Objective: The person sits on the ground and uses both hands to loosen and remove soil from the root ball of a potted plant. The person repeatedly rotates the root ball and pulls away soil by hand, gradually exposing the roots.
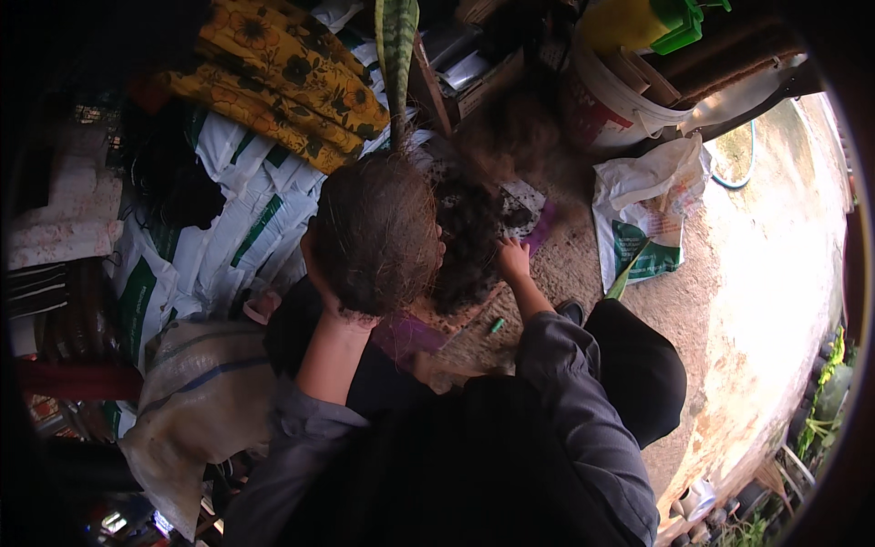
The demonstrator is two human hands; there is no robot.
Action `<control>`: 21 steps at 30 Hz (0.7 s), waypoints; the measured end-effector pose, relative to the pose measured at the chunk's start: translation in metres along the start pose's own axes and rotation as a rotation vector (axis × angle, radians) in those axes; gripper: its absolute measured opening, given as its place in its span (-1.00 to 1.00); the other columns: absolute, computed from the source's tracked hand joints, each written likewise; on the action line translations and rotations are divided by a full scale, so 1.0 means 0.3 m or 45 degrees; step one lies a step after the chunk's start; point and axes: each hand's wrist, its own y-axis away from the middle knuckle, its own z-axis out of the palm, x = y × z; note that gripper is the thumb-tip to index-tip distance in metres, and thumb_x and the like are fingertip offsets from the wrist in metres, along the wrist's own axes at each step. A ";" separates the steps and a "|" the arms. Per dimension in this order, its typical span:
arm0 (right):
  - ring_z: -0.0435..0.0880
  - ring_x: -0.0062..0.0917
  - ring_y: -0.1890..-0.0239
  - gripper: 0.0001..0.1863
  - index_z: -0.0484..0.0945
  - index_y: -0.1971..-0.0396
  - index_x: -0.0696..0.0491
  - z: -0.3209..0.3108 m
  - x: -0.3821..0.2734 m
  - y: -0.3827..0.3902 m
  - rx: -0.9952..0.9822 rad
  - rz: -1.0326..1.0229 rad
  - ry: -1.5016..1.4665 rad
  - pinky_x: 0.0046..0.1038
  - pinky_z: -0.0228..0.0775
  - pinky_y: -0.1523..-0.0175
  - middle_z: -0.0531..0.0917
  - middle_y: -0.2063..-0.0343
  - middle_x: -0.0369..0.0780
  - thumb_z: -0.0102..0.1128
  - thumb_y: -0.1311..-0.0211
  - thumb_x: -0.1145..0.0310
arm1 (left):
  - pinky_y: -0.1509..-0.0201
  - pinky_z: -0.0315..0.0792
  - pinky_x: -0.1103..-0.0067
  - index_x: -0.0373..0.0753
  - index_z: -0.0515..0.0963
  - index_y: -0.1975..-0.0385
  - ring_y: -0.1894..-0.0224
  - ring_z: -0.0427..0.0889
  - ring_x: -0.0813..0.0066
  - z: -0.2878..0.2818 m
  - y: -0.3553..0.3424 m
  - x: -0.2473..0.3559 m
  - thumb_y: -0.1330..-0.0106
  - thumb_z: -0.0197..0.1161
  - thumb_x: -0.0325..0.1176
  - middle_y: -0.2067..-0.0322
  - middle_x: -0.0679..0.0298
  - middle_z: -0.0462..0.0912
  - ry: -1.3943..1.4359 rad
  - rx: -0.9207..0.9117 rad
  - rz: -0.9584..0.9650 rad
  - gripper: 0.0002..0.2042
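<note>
My left hand [351, 314] is closed around the underside of a large, dense root ball [375, 232] matted with dark soil and fine roots, holding it up. It belongs to a snake plant, whose tall green banded leaf [396, 59] rises from its far end. Just right of it lies a heap of dark soil [465, 237], partly hidden by the root ball. My right hand [513, 261] reaches to the right edge of this heap, its fingers slightly apart at the soil. Beside these fingers shows a soil-smeared white and purple sheet or bag [542, 223].
White and green plastic sacks [246, 196] are stacked at left, under yellow flowered cloth [283, 77]. A woven sack [205, 374] stands nearer. At far right are a white bucket [597, 105] and a crumpled white and green bag [643, 214]. A small green object [497, 325] lies on the concrete.
</note>
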 end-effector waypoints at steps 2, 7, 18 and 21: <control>0.36 -0.41 -0.14 -0.54 0.47 -0.06 -0.16 0.003 -0.007 -0.044 0.035 -0.032 -0.012 -0.12 0.21 -0.06 0.50 0.00 -0.34 0.10 -0.08 0.29 | -0.13 0.40 0.12 -0.27 0.09 -0.28 -0.08 0.43 -0.12 -0.014 -0.008 0.002 -0.17 0.19 0.12 -0.09 -0.18 0.32 0.056 0.037 -0.080 -0.20; 0.35 -0.42 -0.12 -0.51 0.43 -0.11 -0.18 0.047 -0.028 -0.100 0.155 0.043 0.026 -0.04 0.15 -0.09 0.50 0.02 -0.37 0.10 -0.10 0.28 | -0.12 0.42 0.16 -0.19 0.03 -0.32 -0.06 0.44 -0.06 -0.011 -0.050 -0.011 -0.17 0.27 -0.01 -0.04 -0.14 0.35 0.034 -0.007 -0.089 -0.20; 0.34 -0.41 -0.11 -0.55 0.43 -0.11 -0.22 0.122 -0.120 -0.096 0.102 0.419 -0.040 0.11 0.00 -0.19 0.44 0.05 -0.33 -0.02 -0.18 0.35 | -0.13 0.38 0.14 -0.25 0.04 -0.31 -0.06 0.37 -0.09 -0.021 -0.064 -0.030 -0.04 0.13 0.31 -0.05 -0.19 0.29 0.136 0.013 -0.079 -0.05; 0.32 -0.41 -0.13 -0.60 0.47 -0.06 -0.19 0.093 -0.121 -0.088 0.081 0.348 0.024 0.10 -0.03 -0.21 0.45 0.05 -0.32 -0.04 -0.19 0.36 | -0.01 0.47 0.23 -0.15 0.02 -0.33 0.10 0.46 0.09 0.024 -0.058 -0.019 -0.19 0.26 -0.04 0.09 -0.05 0.38 -0.003 0.192 -0.070 -0.22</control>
